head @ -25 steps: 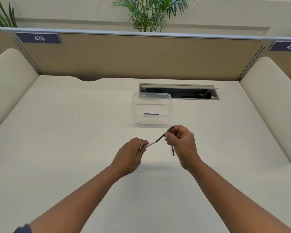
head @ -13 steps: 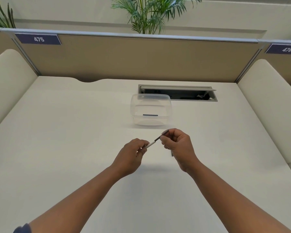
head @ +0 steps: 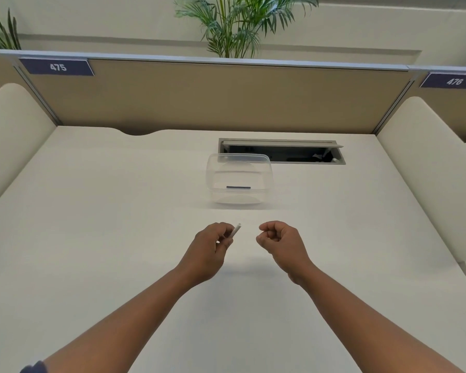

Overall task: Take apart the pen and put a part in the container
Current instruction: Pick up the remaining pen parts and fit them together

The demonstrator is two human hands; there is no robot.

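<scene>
My left hand pinches a white pen tube whose free end points up and right. My right hand is curled into a fist a short gap to the right of that end. The dark pen part it pulled off is hidden inside the fingers. Beyond both hands stands the clear plastic container, open on top. A short dark blue pen piece lies flat on its floor.
An open cable hatch is set into the white desk right behind the container. A tan partition closes the back and cream side panels flank the desk. Plants stand behind the partition.
The dark part has come away from the white tube. My right hand moved right and closed around it, and a gap has opened between my hands. The left hand keeps the tube.
</scene>
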